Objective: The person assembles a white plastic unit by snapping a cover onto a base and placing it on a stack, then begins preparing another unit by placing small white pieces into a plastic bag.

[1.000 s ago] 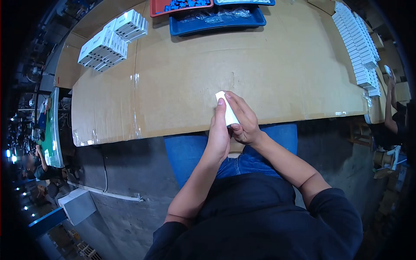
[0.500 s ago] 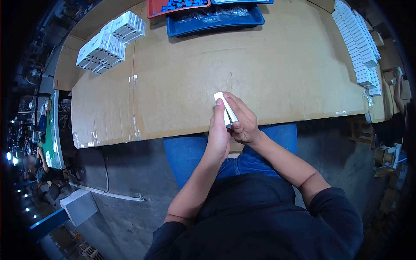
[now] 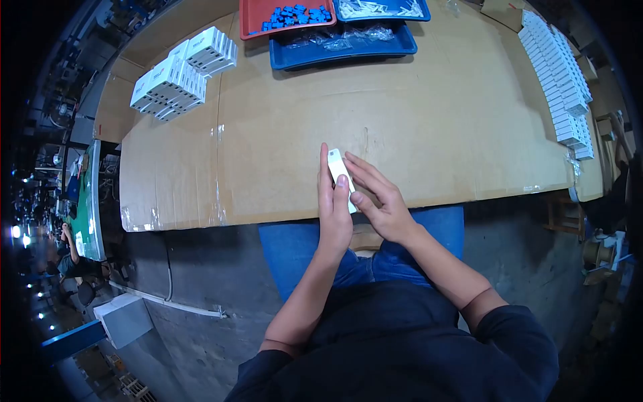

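A slim white box (image 3: 339,173) is between my two hands above the near part of the cardboard-covered table. My left hand (image 3: 335,211) holds it, with the thumb lying on its top face and the straight fingers along its left side. My right hand (image 3: 386,209) bears on the box's right side with its fingertips and thumb, the fingers stretched forward. A small grey mark shows at the far end of the box. The box's underside is hidden.
Stacked white boxes stand at the far left (image 3: 171,84), and a long row of them (image 3: 556,87) lines the right edge. At the back are a red tray (image 3: 253,15) of blue parts, a blue tray (image 3: 345,59) with clear plastic bags, and another blue tray (image 3: 422,18) with white pieces.
The white box has turned in my hands, now showing a broad face instead of a dark gap along its side. My right fingers have straightened and loosened around it. The view has shifted slightly.
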A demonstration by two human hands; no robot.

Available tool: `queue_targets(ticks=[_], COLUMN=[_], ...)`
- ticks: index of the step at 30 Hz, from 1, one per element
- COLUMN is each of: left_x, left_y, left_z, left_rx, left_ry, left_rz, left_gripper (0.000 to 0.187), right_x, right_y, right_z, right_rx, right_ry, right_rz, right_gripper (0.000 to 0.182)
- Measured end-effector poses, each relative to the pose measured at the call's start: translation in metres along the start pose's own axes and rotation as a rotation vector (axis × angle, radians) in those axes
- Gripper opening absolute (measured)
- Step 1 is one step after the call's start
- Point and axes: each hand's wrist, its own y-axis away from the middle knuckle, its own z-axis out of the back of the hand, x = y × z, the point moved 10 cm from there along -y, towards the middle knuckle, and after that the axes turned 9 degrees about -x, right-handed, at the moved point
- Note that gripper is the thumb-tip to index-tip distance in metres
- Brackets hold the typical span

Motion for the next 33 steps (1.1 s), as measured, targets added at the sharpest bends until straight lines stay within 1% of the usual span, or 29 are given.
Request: queue_targets(ticks=[1, 3, 4, 7, 8, 10, 14, 16, 28, 33], left_x=[0.000, -0.002, -0.001, -0.004, -0.005, -0.007, -0.004, -0.010, -0.009, -0.009], left_y=[0.002, 0.004, 0.003, 0.002, 0.002, 0.002, 0.005, 0.005, 0.011, 0.013], left_z=[-0.002, -0.002, -0.002, -0.001, -0.001, -0.002, -0.002, -0.004, -0.003, -0.004], left_rx=[0.002, -0.035, -0.033, -0.036, -0.036, -0.022, 0.009, -0.007, -0.011, -0.015], left_ry=[-0.001, -0.026, -0.026, -0.041, -0.041, -0.022, 0.001, -0.100, -0.113, -0.110], left_rz=[-0.005, -0.047, -0.050, -0.109, -0.112, -0.116, -0.137, -0.199, -0.251, -0.248], left_gripper=[0.064, 0.071, 0.071, 0.074, 0.074, 0.067, 0.069, 0.086, 0.090, 0.089], right_x=[0.001, 0.006, 0.013, 0.015, 0.014, 0.020, 0.025, 0.030, 0.041, 0.040], right_y=[0.002, 0.004, 0.004, 0.008, 0.008, 0.010, 0.012, 0.013, 0.018, 0.020], right_z=[-0.001, -0.003, -0.004, -0.009, -0.009, -0.009, -0.008, -0.008, -0.006, -0.007], right_rx=[-0.001, 0.002, 0.020, 0.014, 0.015, 0.013, 0.000, -0.015, -0.059, -0.069], right_ry=[-0.001, 0.039, 0.101, 0.115, 0.114, 0.126, 0.160, 0.201, 0.241, 0.248], right_rz=[0.005, 0.043, 0.101, 0.132, 0.135, 0.207, 0.278, 0.340, 0.454, 0.441], right_gripper=[0.058, 0.060, 0.061, 0.060, 0.060, 0.058, 0.057, 0.055, 0.051, 0.051])
